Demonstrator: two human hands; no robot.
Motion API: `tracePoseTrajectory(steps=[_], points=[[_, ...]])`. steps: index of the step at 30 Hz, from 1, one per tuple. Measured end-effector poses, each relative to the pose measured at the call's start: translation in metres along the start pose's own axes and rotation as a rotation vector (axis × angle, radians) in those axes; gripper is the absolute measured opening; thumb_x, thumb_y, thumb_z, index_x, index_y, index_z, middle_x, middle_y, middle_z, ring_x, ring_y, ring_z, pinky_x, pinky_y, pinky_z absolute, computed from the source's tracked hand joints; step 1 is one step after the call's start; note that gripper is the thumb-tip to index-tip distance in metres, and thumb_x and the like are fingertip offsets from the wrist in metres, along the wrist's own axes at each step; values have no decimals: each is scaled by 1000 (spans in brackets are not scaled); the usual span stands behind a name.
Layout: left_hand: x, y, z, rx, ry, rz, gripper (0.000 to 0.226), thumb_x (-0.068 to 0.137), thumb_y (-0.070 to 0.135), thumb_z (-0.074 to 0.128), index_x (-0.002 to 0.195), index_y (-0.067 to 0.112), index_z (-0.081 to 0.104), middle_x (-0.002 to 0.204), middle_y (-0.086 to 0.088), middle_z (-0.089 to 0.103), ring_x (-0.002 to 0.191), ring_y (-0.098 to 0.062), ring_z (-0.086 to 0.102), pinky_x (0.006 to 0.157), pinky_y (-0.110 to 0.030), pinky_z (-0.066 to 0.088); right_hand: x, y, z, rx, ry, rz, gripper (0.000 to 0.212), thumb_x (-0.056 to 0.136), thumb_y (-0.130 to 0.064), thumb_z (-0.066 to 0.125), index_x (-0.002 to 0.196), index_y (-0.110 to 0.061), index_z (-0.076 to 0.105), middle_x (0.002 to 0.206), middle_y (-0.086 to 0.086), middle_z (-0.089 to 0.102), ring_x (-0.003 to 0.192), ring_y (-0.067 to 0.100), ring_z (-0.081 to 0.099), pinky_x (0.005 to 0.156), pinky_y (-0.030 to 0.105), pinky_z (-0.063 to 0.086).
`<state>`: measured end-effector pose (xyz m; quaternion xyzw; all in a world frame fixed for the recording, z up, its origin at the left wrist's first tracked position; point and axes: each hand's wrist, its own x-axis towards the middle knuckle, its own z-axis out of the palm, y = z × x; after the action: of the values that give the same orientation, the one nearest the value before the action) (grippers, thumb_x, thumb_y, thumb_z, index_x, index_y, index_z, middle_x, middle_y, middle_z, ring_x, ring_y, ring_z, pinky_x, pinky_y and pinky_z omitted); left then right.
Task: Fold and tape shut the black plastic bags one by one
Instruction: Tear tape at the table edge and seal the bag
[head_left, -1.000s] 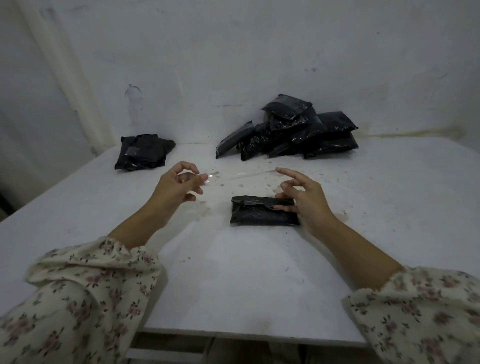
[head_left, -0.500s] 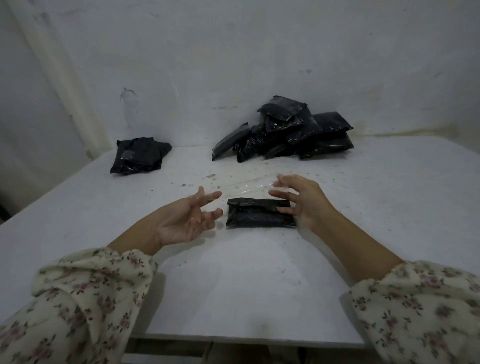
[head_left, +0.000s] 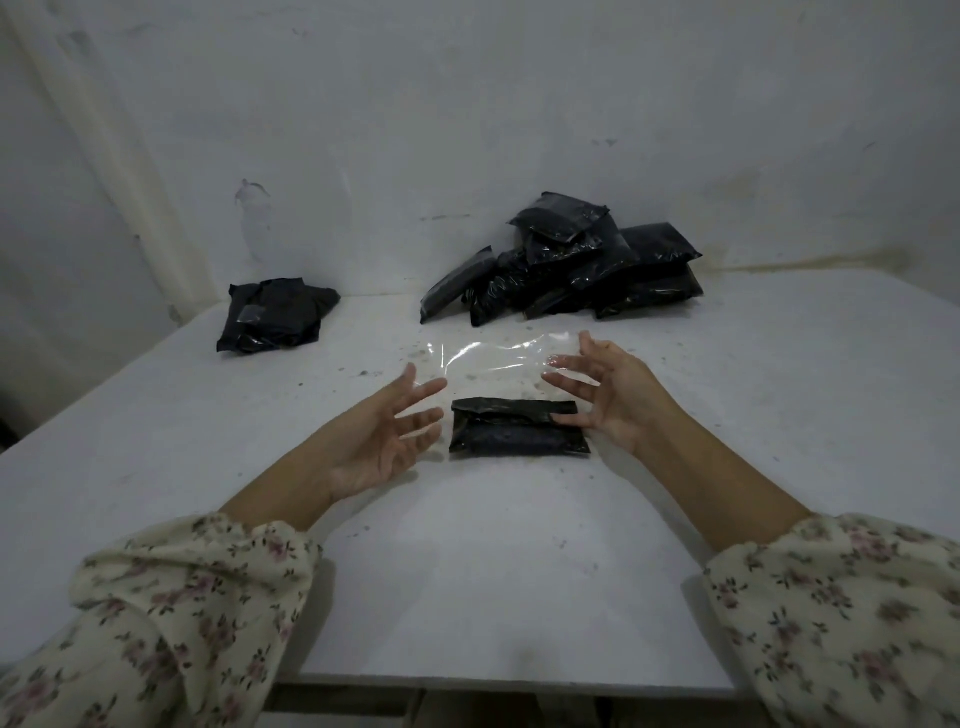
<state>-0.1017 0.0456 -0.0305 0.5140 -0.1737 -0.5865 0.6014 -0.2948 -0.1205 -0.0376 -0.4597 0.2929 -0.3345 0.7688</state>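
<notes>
A folded black bag (head_left: 519, 428) is seen on the white table (head_left: 467, 571) between the hands. The left hand (head_left: 384, 441) is held palm-up, fingers spread, just beside the bag. The right hand (head_left: 608, 395) is also spread, one finger laid on the bag's end. A clear tape strip (head_left: 498, 353) is seen just beyond the fingertips. A pile of black bags (head_left: 571, 270) is stacked well beyond the right hand, and a smaller stack (head_left: 275, 317) well beyond the left.

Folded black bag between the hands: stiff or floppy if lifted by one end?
Probably floppy: the folded black bag is thin, wrinkled film, so it would likely sag. It lies low and flat, so it seems unlikely to roll. Its glossy skin may slip under the right hand, whose finger reaches its right end.
</notes>
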Motion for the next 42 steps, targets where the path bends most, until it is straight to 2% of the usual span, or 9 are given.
tracePoseTrajectory(steps=[3, 9, 12, 16, 22, 26, 31, 35, 42], points=[[4, -1, 11, 96, 175, 147, 38, 71, 41, 70, 102, 19, 71, 96, -2, 59, 79, -11, 65, 51, -18, 52, -1, 1, 2, -19, 28, 9, 16, 91, -29, 63, 92, -18, 52, 91, 3, 71, 92, 19, 70, 70, 46, 54], [7, -13, 30, 52, 405, 382, 9, 89, 21, 68, 89, 12, 67, 84, 1, 68, 84, -10, 67, 66, -20, 51, -4, 11, 5, -66, 111, 18, 14, 88, -14, 67, 95, -7, 57, 77, 8, 69, 84, 23, 71, 75, 38, 57], [9, -15, 38, -73, 352, 405, 8, 92, 17, 63, 89, 9, 64, 84, -2, 69, 86, -13, 69, 73, -22, 57, -5, 11, 4, -41, 125, 62, 11, 87, -9, 67, 91, -7, 56, 73, 11, 69, 79, 25, 70, 69, 31, 57], [10, -18, 46, -311, 278, 287, 14, 96, 12, 54, 82, 10, 57, 95, -10, 70, 91, -19, 68, 87, -28, 53, -9, 8, -1, -80, 154, 94, 10, 86, -8, 67, 90, -4, 59, 73, 14, 69, 75, 26, 70, 69, 31, 59], [9, -12, 50, 50, 394, 402, 9, 99, 16, 49, 91, 19, 53, 102, 2, 73, 87, -8, 68, 68, -23, 46, -13, -2, -11, -183, 115, 195, 16, 87, -10, 67, 101, -4, 61, 92, 17, 72, 80, 24, 71, 69, 28, 59], [11, -5, 57, -78, 288, 424, 14, 100, 12, 46, 89, 13, 55, 107, -6, 70, 99, -17, 67, 85, -25, 52, -14, -2, -11, -187, 125, 228, 14, 86, -10, 67, 97, -5, 61, 93, 16, 72, 81, 23, 70, 70, 28, 59], [14, -9, 53, -294, 243, 203, 21, 98, 15, 50, 77, 12, 52, 128, -18, 60, 119, -35, 57, 108, -38, 41, -16, -4, -14, -159, 138, 272, 10, 86, -9, 67, 94, -4, 63, 89, 17, 72, 80, 24, 71, 68, 29, 60], [10, -13, 44, -324, 249, 148, 20, 96, 13, 51, 77, 10, 52, 132, -20, 57, 118, -39, 57, 107, -40, 43, -18, -8, -17, -132, 121, 306, 10, 86, -8, 66, 95, -4, 62, 92, 19, 72, 80, 25, 72, 68, 29, 60], [5, -21, 35, -220, 223, 143, 10, 93, 12, 57, 84, 8, 55, 124, -18, 63, 106, -29, 66, 83, -33, 57, -23, -8, -21, -159, 138, 291, 9, 87, -7, 65, 94, 0, 63, 88, 18, 73, 74, 25, 73, 61, 27, 60]])
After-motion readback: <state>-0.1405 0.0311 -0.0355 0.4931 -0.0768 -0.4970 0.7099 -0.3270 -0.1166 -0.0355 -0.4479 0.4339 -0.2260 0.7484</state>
